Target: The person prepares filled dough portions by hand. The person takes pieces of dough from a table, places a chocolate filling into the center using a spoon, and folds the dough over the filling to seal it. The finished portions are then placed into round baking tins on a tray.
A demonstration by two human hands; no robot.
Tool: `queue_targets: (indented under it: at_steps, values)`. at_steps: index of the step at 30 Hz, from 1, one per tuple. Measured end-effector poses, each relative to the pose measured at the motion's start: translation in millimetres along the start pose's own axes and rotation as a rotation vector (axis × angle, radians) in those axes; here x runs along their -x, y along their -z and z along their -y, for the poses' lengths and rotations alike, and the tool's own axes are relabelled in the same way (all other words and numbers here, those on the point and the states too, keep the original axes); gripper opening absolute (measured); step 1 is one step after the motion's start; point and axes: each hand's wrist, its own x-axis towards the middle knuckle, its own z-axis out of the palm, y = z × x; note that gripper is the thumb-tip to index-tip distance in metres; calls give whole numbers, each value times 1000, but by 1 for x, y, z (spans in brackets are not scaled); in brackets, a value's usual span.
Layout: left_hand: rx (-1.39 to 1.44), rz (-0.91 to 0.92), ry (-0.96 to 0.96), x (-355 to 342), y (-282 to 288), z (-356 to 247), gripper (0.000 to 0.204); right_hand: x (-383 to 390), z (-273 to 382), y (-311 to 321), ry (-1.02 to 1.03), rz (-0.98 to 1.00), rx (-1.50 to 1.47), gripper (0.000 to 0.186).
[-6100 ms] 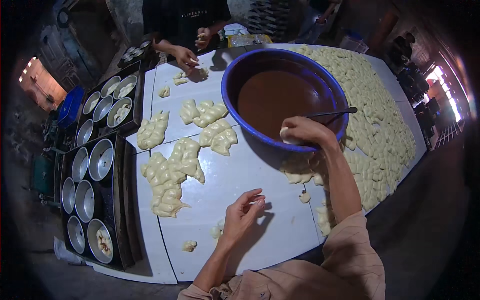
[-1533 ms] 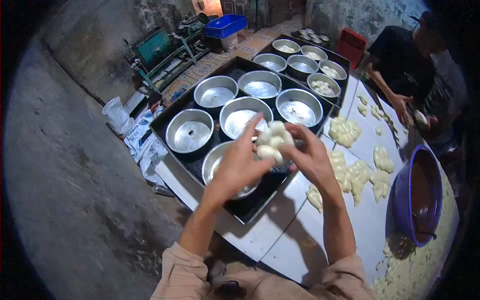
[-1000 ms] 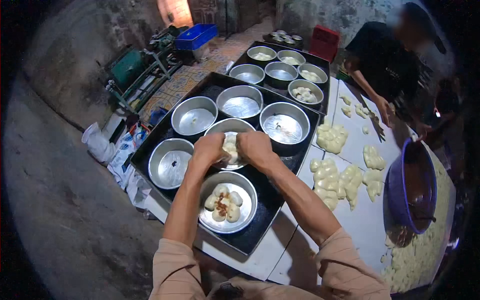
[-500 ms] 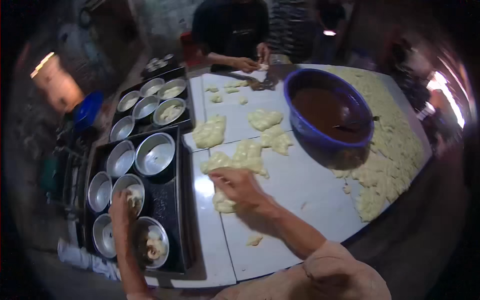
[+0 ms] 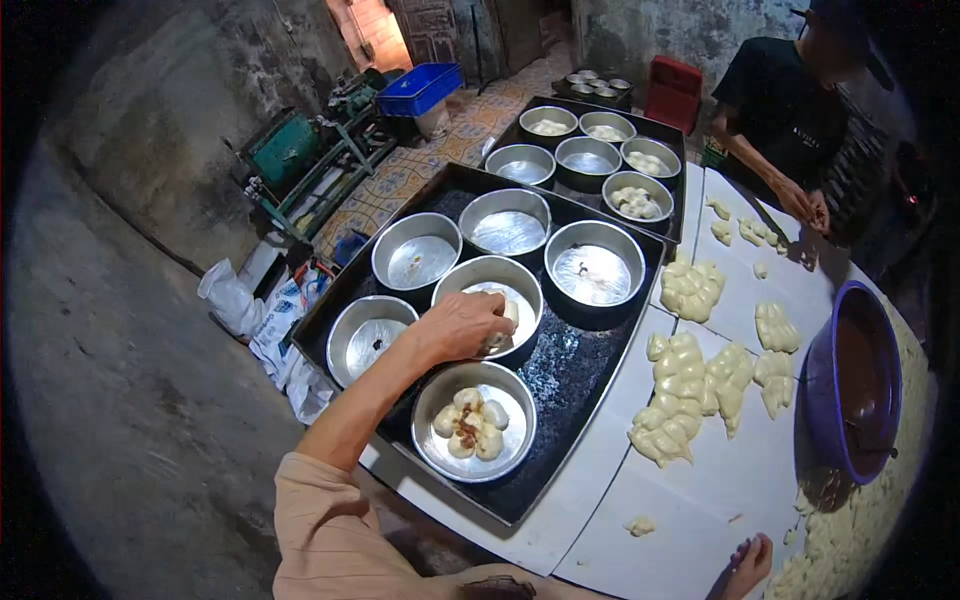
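Note:
My left hand [image 5: 468,325] reaches into a round metal cake tin [image 5: 520,275], its fingers closed on a pale dough ball [image 5: 507,305] and largely hiding it. Just nearer stands another cake tin [image 5: 425,440] with a cluster of dough balls [image 5: 472,425] and brown filling in the middle. My right hand [image 5: 750,565] is at the lower right, over the white tabletop. Its fingers are curled together, and whatever they hold is hidden. Beyond it lie lumps of soft dough [image 5: 675,390] and a small dough scrap [image 5: 640,525].
A black tray [image 5: 575,390] carries several tins; a second tray [image 5: 673,215] stands behind it. On the right, a purple basin [image 5: 812,370] of brown filling stands beside spread dough [image 5: 850,550]. A co-worker [image 5: 780,110] handles something small across the table. Plastic bags [image 5: 270,320] lie left.
The view has swung left towards the trays. My right hand has left the dough lumps and moved to the near right. My left hand stays in the same tin.

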Motion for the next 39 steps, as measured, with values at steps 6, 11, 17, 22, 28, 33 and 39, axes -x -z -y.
queue_targets:
  at_steps: [6,11,17,22,28,33,39]
  values:
    - [-5,-3,-100,-3,-5,5,22,-24,29,-56,258,212,58,22]
    - [-26,-65,-152,7,-10,13,18,-8,67,-93,456,240,174,24]
    - [123,-107,-86,-9,8,-1,30,1,75,-90,561,261,230,20]
    - [77,-221,-41,-24,-20,-8,10,21,103,-85,427,296,339,24]
    - [-23,-100,136,-1,-41,19,26,17,37,-35,405,170,240,19]
    - [-95,-268,-21,-29,4,-40,38,29,-32,37,234,-223,231,17]
    - [404,-241,-172,-80,14,-226,44,4,-92,124,-43,-481,31,16]
